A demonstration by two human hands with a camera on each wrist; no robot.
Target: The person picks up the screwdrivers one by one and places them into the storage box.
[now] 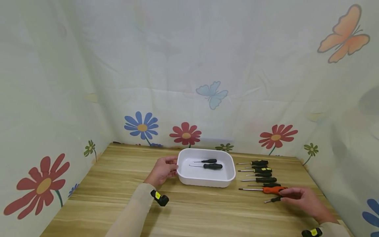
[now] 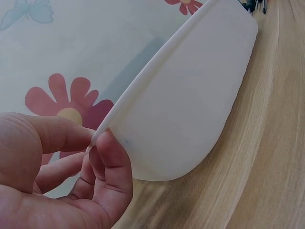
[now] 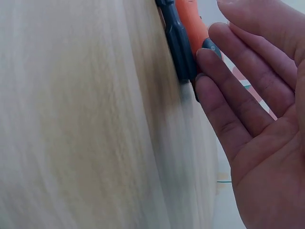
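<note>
While our left hand (image 1: 162, 171) pinches the white tray (image 1: 230, 179) by its rim, two screwdrivers (image 1: 207, 164) already lie inside, and our right hand (image 1: 305, 199), fingers nearly straight, touches the small black screwdriver (image 1: 273, 199) beside the six remaining on the table (image 1: 118, 184).

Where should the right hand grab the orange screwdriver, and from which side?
Probably by the thick orange handle of the orange screwdriver, from above and its right end. It lies flat on the table, thin shaft pointing left toward the tray, handle right beside the right hand. Black screwdrivers lie close on both long sides, so fingers should straddle the handle rather than slide in sideways.
</note>
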